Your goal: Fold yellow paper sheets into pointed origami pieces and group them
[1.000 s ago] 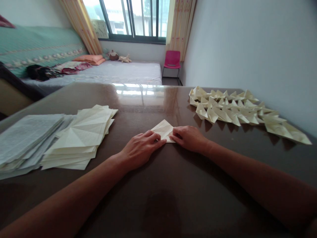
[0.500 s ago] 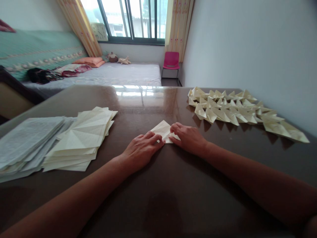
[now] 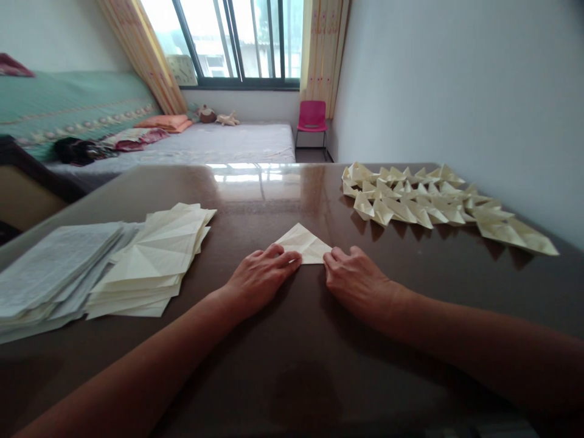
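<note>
A cream sheet of paper (image 3: pixel 303 243), folded into a triangle with its point away from me, lies on the brown table in front of me. My left hand (image 3: pixel 265 269) is closed at its left corner, with fingers pressed on the paper near the lower edge. At the right corner, my right hand (image 3: pixel 353 277) pinches the paper between thumb and fingers. Creases run across the visible face of the triangle. Both outer corners are hidden under my fingers.
Creased cream sheets (image 3: pixel 157 255) are stacked at the left, beside a pile of printed papers (image 3: pixel 55 261). Several folded paper pieces (image 3: pixel 410 198) stand in rows at the right. Beyond the glossy table (image 3: pixel 255 201) are a bed (image 3: pixel 237 143) and a pink chair (image 3: pixel 312 115).
My right hand has slid from the triangle's right face to its right corner, uncovering more of the paper. My left hand stays nearly in place. The view has tilted slightly up.
</note>
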`<state>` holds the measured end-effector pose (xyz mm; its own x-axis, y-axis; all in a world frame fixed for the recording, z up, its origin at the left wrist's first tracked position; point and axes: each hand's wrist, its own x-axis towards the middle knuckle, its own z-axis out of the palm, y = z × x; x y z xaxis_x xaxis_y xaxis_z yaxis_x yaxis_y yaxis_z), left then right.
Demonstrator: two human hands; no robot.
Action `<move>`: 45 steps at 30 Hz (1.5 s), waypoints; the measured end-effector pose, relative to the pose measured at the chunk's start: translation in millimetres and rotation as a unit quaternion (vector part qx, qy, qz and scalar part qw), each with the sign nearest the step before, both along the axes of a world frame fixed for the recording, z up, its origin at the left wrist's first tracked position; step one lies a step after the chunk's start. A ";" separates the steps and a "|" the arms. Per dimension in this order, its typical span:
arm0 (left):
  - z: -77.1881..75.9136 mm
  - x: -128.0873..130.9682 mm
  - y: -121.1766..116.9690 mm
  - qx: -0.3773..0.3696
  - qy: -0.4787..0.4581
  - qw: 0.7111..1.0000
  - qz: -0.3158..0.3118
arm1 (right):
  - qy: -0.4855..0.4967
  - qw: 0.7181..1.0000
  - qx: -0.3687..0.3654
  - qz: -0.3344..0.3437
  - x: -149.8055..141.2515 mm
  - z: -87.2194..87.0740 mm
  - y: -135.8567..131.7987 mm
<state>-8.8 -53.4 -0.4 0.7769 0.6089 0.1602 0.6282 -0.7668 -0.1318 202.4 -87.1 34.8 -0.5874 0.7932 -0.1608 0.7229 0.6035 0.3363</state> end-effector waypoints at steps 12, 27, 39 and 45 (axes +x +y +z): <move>-1.5 -7.1 8.6 0.019 -0.028 0.999 0.017 | 0.075 0.996 0.045 0.024 1.0 -11.1 25.9; 0.0 -17.0 19.4 -0.014 -0.064 0.998 0.026 | 0.171 0.977 0.060 0.110 31.1 -32.1 76.1; 9.7 -15.3 9.9 -0.070 -0.092 0.992 -0.057 | 0.349 0.918 -0.039 0.183 35.9 -40.4 83.4; 8.9 -4.8 0.3 0.023 0.012 0.998 -0.064 | 0.352 0.915 -0.053 0.189 36.1 -40.3 84.9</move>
